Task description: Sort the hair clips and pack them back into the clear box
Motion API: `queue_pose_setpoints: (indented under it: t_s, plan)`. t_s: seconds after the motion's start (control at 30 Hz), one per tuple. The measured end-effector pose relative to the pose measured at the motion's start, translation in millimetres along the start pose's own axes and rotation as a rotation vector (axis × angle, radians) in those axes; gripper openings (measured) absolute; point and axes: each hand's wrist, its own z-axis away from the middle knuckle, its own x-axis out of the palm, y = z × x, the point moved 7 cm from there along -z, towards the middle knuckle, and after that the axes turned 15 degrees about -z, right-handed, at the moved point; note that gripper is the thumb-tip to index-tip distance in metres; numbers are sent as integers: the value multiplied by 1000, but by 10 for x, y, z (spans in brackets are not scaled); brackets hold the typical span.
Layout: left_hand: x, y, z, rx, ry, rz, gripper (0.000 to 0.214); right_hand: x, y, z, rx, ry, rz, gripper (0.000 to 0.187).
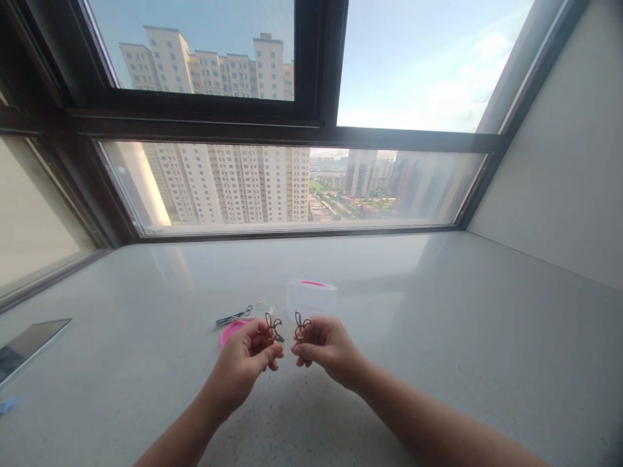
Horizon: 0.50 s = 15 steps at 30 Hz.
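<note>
My left hand (244, 355) pinches a small rabbit-shaped metal clip (271, 326) between thumb and fingers. A matching rabbit-shaped clip (300, 326) is held upright in my right hand (327, 344). Both clips are raised side by side, a short gap apart, with their long ear loops pointing up. Behind my left fingers lies a round pink lid (228, 334), partly covered by the hand. Dark hair clips (233, 318) lie beside and over the lid. A clear plastic container (312, 299) with a pink mark stands just beyond my right hand.
A small pale clear piece (261, 303) lies near the dark clips. On the left of the white speckled sill (438, 363) rests a flat, dark-screened device (34, 344), with a blue scrap (7, 407) nearer me. The dark window frame (302, 237) borders the sill's far edge.
</note>
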Motion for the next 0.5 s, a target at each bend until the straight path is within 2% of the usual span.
queue_pose_setpoints:
  t_s: [0.13,0.27,0.5]
  plan:
    - [24,33,23,21,-18,41,15,-4,3,13,18,0,19,27]
    - [57,-1,21,-10,-48,-15,13,-22,-19,13,11,23,32,27]
    - [57,-58,18,-26,-46,-20,18,-29,-22,16,19,20,56,28]
